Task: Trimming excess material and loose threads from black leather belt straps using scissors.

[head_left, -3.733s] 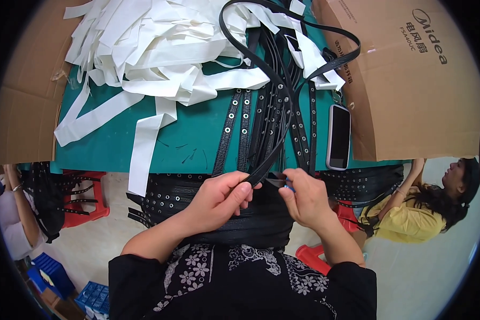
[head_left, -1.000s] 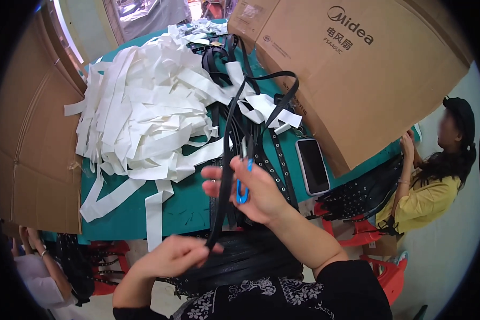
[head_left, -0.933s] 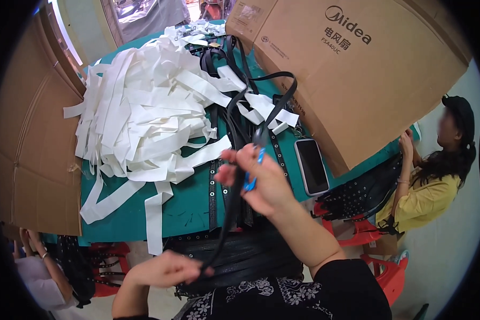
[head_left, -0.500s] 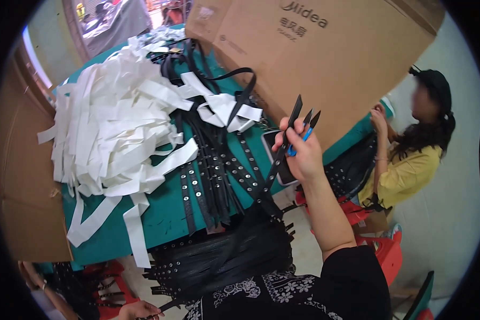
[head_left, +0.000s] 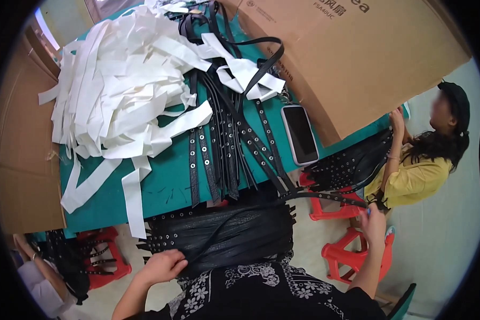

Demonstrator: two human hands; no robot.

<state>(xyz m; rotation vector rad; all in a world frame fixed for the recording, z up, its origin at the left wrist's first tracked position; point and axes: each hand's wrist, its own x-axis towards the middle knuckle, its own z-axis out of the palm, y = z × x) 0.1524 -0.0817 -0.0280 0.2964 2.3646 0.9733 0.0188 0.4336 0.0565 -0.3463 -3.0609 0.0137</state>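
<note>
My right hand [head_left: 373, 224] is out to the right, closed round the end of a black eyelet strap [head_left: 330, 197]. A bit of blue handle [head_left: 368, 212] from the thread snips shows in the same fist; their blades are hidden. The strap stretches level from the table edge to that hand. My left hand [head_left: 164, 265] is curled at the left of my lap, its fingertips pinching a plain-looking black strap [head_left: 216, 230] that slants over the pile. Across my lap lies a thick bundle of black straps [head_left: 250, 240], with metal eyelets at its left end.
White fabric strips [head_left: 128, 85] are heaped on the green table [head_left: 106, 197], beside hanging black eyelet straps [head_left: 213, 160]. A phone [head_left: 300, 134] lies near a large cardboard box [head_left: 346, 69]. A co-worker in yellow [head_left: 416, 170] sits right, near red stools [head_left: 341, 253]. Another person's arm [head_left: 42, 272] is at left.
My right hand has dropped from above the table to the lower right, drawing the strap sideways. The left hand has come up onto the lap bundle. The view has tilted down, uncovering the phone.
</note>
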